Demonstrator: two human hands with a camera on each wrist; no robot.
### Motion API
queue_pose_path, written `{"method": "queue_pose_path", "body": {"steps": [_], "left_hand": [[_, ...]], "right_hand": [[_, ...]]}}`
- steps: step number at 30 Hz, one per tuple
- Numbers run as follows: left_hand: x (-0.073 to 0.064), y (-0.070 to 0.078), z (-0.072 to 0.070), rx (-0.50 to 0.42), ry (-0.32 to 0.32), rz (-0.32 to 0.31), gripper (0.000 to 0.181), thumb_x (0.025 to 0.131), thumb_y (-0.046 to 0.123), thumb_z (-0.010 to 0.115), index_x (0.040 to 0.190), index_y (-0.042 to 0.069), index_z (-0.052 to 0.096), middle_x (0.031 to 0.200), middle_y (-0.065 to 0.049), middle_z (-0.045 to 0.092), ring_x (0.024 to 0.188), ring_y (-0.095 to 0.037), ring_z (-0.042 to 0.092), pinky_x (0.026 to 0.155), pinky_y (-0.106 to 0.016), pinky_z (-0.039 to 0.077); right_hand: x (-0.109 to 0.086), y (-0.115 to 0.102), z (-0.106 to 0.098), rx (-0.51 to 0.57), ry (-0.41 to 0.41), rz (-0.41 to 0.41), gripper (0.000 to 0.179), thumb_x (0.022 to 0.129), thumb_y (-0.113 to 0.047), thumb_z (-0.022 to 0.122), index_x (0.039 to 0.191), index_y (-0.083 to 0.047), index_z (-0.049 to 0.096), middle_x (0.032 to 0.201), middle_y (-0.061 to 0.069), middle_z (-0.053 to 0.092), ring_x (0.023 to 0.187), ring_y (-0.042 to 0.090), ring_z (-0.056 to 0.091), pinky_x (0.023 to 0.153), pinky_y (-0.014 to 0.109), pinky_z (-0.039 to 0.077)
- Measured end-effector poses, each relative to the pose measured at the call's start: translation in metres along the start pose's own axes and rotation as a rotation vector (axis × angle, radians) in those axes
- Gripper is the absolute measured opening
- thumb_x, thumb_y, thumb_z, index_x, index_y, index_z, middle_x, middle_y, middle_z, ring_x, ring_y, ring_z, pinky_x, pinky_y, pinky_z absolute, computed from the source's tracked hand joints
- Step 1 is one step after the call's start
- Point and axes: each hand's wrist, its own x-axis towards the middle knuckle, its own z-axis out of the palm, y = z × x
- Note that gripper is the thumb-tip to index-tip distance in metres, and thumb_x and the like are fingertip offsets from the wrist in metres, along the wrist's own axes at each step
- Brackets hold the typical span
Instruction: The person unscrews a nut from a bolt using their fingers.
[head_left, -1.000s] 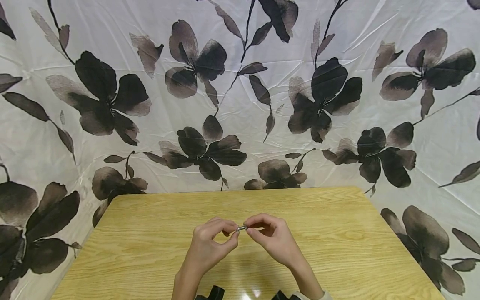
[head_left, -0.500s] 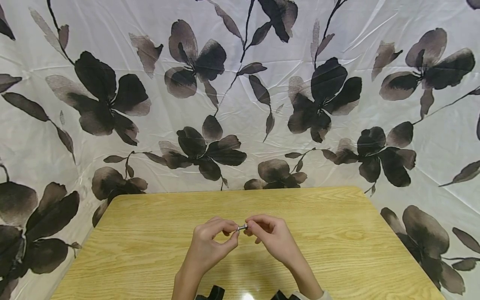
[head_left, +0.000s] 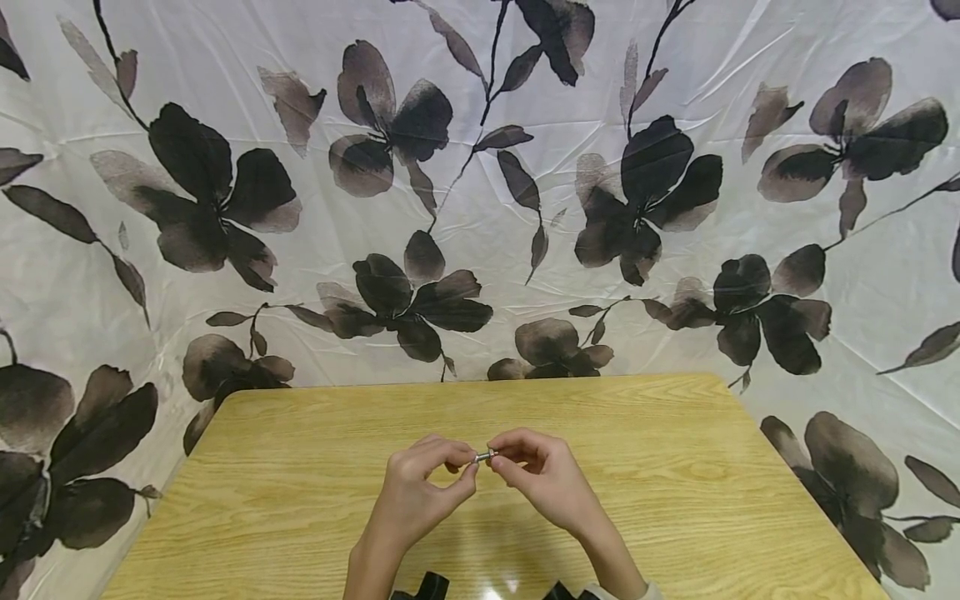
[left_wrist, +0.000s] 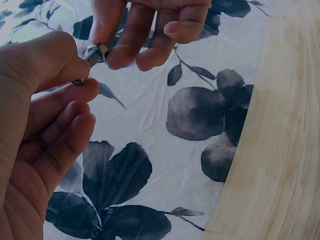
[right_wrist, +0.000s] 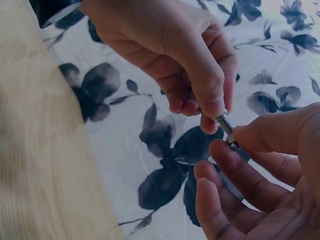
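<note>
A small silver threaded bolt (head_left: pixel 482 457) is held roughly level above the table, between the two hands. My left hand (head_left: pixel 423 482) pinches one end of it between thumb and forefinger, and those fingertips cover that end. On the opposite end sits a metal nut (right_wrist: pixel 233 142), with bare thread (right_wrist: pixel 226 122) showing between it and the left fingertips. My right hand (head_left: pixel 546 477) has its thumb and forefinger at the nut and pinches it. In the left wrist view, the nut (left_wrist: pixel 102 49) lies partly behind the right fingers, whose other fingers hang loosely bent.
Beneath the hands lies a light wood-grain table (head_left: pixel 300 517) with rounded far corners. A white cloth (head_left: pixel 517 275) with dark flowers hangs behind and beside it. Two black objects (head_left: pixel 431 586) show at the bottom edge, near the wrists.
My right thumb and fingers have shifted back and forth at the nut: the thumb moved up over it, then back down. My left hand has stayed still.
</note>
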Motion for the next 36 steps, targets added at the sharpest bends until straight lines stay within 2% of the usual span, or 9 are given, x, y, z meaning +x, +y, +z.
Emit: {"method": "queue_pose_path", "body": {"steps": [6, 11, 13, 16, 19, 22, 28, 36], "left_hand": [[0.0000, 0.0003, -0.0003, 0.003, 0.002, -0.005, 0.029, 0.072, -0.012, 0.081, 0.086, 0.013, 0.077, 0.085, -0.004, 0.078, 0.070, -0.012, 0.066, 0.066, -0.018, 0.056], [0.0002, -0.0003, -0.0001, -0.001, 0.003, 0.008, 0.027, 0.072, -0.011, 0.081, 0.086, 0.011, 0.077, 0.085, -0.005, 0.078, 0.070, -0.013, 0.067, 0.066, -0.018, 0.056], [0.0005, -0.0002, -0.0001, 0.000, 0.005, 0.011, 0.028, 0.071, -0.011, 0.081, 0.087, 0.012, 0.077, 0.085, -0.005, 0.077, 0.070, -0.013, 0.067, 0.066, -0.019, 0.056], [0.0013, 0.0008, -0.0006, 0.006, 0.006, -0.003, 0.029, 0.071, -0.012, 0.080, 0.087, 0.012, 0.077, 0.085, -0.003, 0.078, 0.070, -0.012, 0.067, 0.066, -0.018, 0.056], [0.0021, 0.0016, -0.0011, 0.013, 0.010, -0.002, 0.030, 0.071, -0.012, 0.080, 0.088, 0.012, 0.078, 0.084, -0.002, 0.077, 0.070, -0.011, 0.067, 0.065, -0.018, 0.056], [0.0025, 0.0021, -0.0013, 0.018, 0.011, 0.002, 0.029, 0.071, -0.012, 0.080, 0.088, 0.010, 0.078, 0.084, -0.001, 0.077, 0.070, -0.011, 0.066, 0.065, -0.018, 0.056], [0.0026, 0.0027, -0.0021, 0.016, 0.007, -0.003, 0.025, 0.073, -0.011, 0.080, 0.087, 0.009, 0.078, 0.084, -0.001, 0.077, 0.070, -0.010, 0.066, 0.066, -0.017, 0.056], [0.0023, 0.0022, -0.0021, 0.020, 0.013, 0.002, 0.027, 0.072, -0.011, 0.081, 0.086, 0.011, 0.078, 0.084, -0.002, 0.077, 0.069, -0.010, 0.065, 0.065, -0.017, 0.055]], "right_hand": [[-0.0018, 0.0003, 0.0002, 0.041, -0.003, -0.092, 0.018, 0.100, -0.011, 0.067, 0.115, -0.002, 0.071, 0.113, 0.017, 0.071, 0.102, 0.017, 0.070, 0.084, 0.029, 0.060], [-0.0025, -0.0012, 0.0006, 0.095, 0.010, -0.151, 0.021, 0.101, -0.009, 0.065, 0.119, 0.000, 0.070, 0.121, 0.023, 0.068, 0.107, 0.011, 0.068, 0.089, 0.029, 0.060], [-0.0022, -0.0021, 0.0009, 0.103, 0.026, -0.138, 0.023, 0.102, -0.010, 0.064, 0.122, -0.001, 0.069, 0.124, 0.023, 0.068, 0.109, 0.010, 0.067, 0.089, 0.030, 0.061], [-0.0012, -0.0028, 0.0007, 0.082, 0.062, -0.070, 0.025, 0.103, -0.017, 0.064, 0.123, -0.004, 0.070, 0.122, 0.019, 0.070, 0.106, 0.011, 0.069, 0.085, 0.030, 0.061], [0.0002, -0.0021, 0.0002, 0.033, 0.089, 0.017, 0.024, 0.103, -0.025, 0.065, 0.117, -0.008, 0.074, 0.110, 0.014, 0.075, 0.088, 0.012, 0.070, 0.071, 0.027, 0.059], [0.0009, -0.0008, -0.0002, -0.011, 0.087, 0.065, 0.025, 0.103, -0.028, 0.065, 0.108, -0.008, 0.078, 0.098, 0.013, 0.076, 0.074, 0.014, 0.065, 0.063, 0.025, 0.054], [0.0007, -0.0014, -0.0001, -0.021, 0.056, 0.072, 0.027, 0.102, -0.028, 0.066, 0.104, -0.004, 0.078, 0.094, 0.014, 0.076, 0.071, 0.015, 0.062, 0.065, 0.025, 0.052], [-0.0002, -0.0024, -0.0007, -0.013, 0.053, 0.026, 0.019, 0.100, -0.024, 0.069, 0.107, -0.009, 0.078, 0.100, 0.015, 0.076, 0.082, 0.024, 0.068, 0.069, 0.025, 0.056]]}}
